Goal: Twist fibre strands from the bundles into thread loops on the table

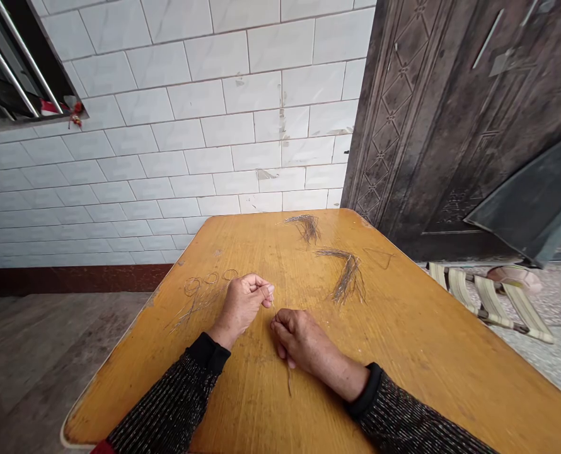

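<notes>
My left hand (246, 304) is closed in a pinch over the middle of the table, fingertips on a thin wire. Just right of it and lower, my right hand (304, 340) is curled shut on the same wire (289, 383), whose tail sticks out below my fingers. Only a short stretch of it shows between the two hands. Left of my left hand lie several wires with round loops (192, 287) at their far ends. Beyond my right hand rests a bundle of thin bent wires (348, 277), and a second wire bundle (307, 226) sits farther back.
The yellow-brown wooden table (252, 403) has rounded corners and meets a white tiled wall (219, 53) at the back. A bent wire (379, 257) lies near its right edge. To the right are a dark carved door (413, 126) and a low strapped seat (491, 302).
</notes>
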`<state>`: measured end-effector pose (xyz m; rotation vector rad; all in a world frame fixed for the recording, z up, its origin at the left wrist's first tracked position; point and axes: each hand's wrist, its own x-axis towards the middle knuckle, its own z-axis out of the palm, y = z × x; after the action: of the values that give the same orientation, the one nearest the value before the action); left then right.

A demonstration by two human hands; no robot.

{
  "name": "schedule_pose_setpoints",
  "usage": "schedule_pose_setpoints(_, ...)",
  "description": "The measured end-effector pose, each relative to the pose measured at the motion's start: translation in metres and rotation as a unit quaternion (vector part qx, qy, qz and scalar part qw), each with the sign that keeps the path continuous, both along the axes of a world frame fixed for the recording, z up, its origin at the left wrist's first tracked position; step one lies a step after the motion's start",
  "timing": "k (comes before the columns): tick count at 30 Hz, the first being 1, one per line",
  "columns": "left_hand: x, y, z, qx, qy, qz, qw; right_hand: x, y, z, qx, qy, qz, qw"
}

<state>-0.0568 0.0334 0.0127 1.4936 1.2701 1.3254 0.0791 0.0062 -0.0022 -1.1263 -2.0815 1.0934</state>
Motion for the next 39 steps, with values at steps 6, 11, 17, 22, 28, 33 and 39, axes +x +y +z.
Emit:
schedule_pose_setpoints(6, -0.005, 0.003, 0.003, 0.008, -0.028, 0.023, 0.999, -0.002, 0.004, -0.004, -0.123, 0.108, 0.018, 0.986)
schedule_pose_setpoints(11, -0.008, 0.004, 0.004, 0.009, -0.044, 0.034, 0.998, 0.001, 0.005, -0.005, -0.163, 0.164, 0.049, 0.972)
schedule_pose_setpoints(17, -0.007, 0.002, 0.004, 0.008, -0.032, 0.011, 0.999, 0.005, 0.002, 0.000, -0.194, 0.145, 0.054, 0.969)
schedule_pose_setpoints(22, -0.011, 0.004, 0.004, 0.012, -0.034, 0.015, 0.999, 0.005, 0.001, 0.002, -0.216, 0.187, 0.052, 0.957)
schedule_pose_setpoints(28, -0.019, 0.001, 0.012, 0.140, 0.104, 0.127, 0.976, 0.006, 0.005, 0.000, -0.238, 0.230, 0.053, 0.942)
schedule_pose_setpoints(33, -0.014, -0.017, 0.023, 0.294, 0.258, 0.162, 0.906, 0.007, 0.011, 0.002, -0.201, 0.285, -0.008, 0.937)
schedule_pose_setpoints(39, 0.002, -0.012, 0.005, 0.024, 0.117, 0.014, 0.993, 0.006, 0.013, -0.001, -0.183, 0.275, -0.002, 0.944)
